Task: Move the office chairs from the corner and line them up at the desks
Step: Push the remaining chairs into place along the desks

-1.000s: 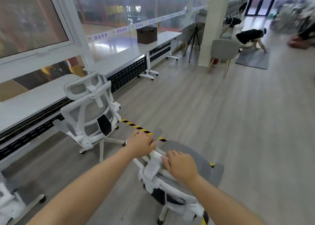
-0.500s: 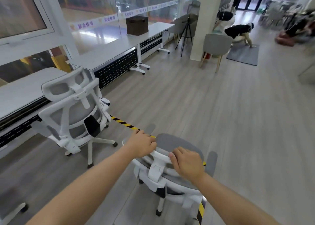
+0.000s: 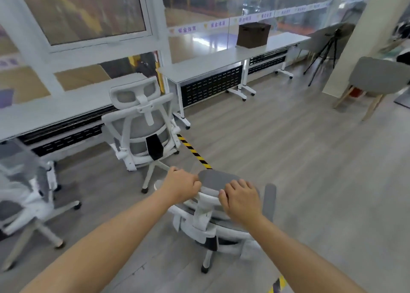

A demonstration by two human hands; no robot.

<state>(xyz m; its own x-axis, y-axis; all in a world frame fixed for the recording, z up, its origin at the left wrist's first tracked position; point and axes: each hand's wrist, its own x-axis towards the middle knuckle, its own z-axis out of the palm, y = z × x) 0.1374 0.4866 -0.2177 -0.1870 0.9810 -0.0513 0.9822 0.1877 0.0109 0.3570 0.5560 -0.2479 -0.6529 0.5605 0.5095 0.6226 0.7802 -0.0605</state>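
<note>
Held office chair (image 3: 213, 217): white frame, grey mesh headrest and seat, small black block low on the back. Second office chair (image 3: 142, 124) at the desk: same white frame, grey mesh, black lumbar piece. Third office chair (image 3: 26, 195), far left: white and grey, blurred. Desks (image 3: 213, 57): white tops and legs, black perforated panels beneath. Floor tape (image 3: 195, 153): yellow-and-black diagonal stripes. Floor (image 3: 310, 170): grey wood-grain planks. Box (image 3: 253, 35) on desk: dark brown. Tripod (image 3: 324, 53): black. Side chair (image 3: 377, 77): grey shell, pale wood legs. Pillar (image 3: 363, 37): cream.
</note>
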